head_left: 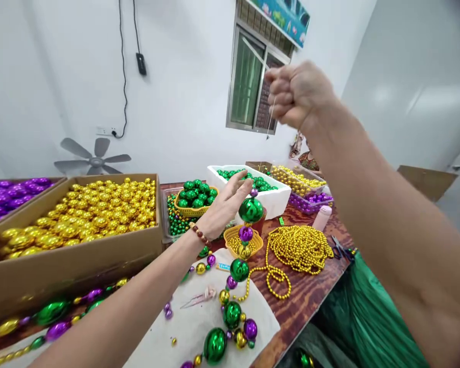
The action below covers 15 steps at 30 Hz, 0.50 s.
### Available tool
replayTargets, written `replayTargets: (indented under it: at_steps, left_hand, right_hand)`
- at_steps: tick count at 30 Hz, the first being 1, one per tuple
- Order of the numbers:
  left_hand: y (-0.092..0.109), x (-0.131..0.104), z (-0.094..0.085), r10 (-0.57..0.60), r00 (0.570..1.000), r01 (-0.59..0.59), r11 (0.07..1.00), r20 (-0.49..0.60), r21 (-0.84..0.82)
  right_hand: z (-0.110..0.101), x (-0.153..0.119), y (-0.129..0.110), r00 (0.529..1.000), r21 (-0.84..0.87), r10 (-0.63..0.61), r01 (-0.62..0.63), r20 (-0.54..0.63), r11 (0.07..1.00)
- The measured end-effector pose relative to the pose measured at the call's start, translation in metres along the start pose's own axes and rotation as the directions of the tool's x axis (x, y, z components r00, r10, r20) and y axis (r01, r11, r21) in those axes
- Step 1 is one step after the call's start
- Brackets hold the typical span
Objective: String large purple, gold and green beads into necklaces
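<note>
**Strand well filled, bare thread up top**

And here we are with the strand (239,269) dropping from beside the left hand (226,202) to the cloth (157,327), its lower beads resting there! Green, purple and gold balls are strung all along it, so we judge much of the beading done. High up, the right hand (297,94) has its fingers clenched on a thread (271,116), a tail dangling below the fist. The left fingers stretch out by the top bead; whether they pinch anything, we cannot tell.

What's left? The tail carries no balls, so we reckon the finishing of that end is outstanding, though we can't trace its join to the strand. A loose gold bead (174,341) lies on the cloth, the scissors (339,249) lie on the bench (310,294), unused, and the carton (80,271) of gold balls looks amply stocked.
</note>
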<state>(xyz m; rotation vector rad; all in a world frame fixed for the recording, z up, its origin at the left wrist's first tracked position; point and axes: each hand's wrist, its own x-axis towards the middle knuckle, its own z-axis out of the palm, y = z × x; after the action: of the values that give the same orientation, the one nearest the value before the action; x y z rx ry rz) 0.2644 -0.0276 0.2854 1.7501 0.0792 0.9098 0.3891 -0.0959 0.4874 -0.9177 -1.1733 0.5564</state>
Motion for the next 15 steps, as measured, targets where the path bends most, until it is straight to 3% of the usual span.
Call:
replayTargets:
  at_steps: [2,6,9,11,13,15]
  left_hand:
    - [0.002,0.005,0.006,0.044,0.999,-0.045,0.999,0.023,0.029]
    - [-0.003,0.008,0.018,-0.029,0.989,-0.008,0.969,0.145,0.249]
    - [-0.02,-0.007,0.011,-0.097,0.985,0.054,0.957,0.141,0.285]
    - [-0.04,-0.028,-0.001,-0.238,0.961,0.169,0.909,0.143,0.381]
    - [-0.067,-0.056,-0.012,-0.456,0.876,0.3,0.769,0.156,0.564]
    - [-0.1,-0.088,-0.014,-0.67,0.725,0.374,0.578,0.16,0.725]
  right_hand:
    - [-0.004,-0.003,0.012,1.0,-0.006,0.005,-0.005,0.006,1.0]
    - [-0.014,-0.013,0.027,0.998,-0.024,-0.017,0.016,-0.055,1.0]
    - [-0.026,-0.02,0.024,0.998,-0.014,-0.005,0.004,-0.062,1.0]
    - [-0.033,-0.023,0.022,0.998,-0.018,0.004,-0.005,-0.068,1.0]
    - [-0.038,-0.027,0.023,0.997,-0.032,0.004,-0.007,-0.075,0.999]
    - [-0.039,-0.031,0.027,0.998,-0.032,0.014,-0.016,-0.062,0.999]
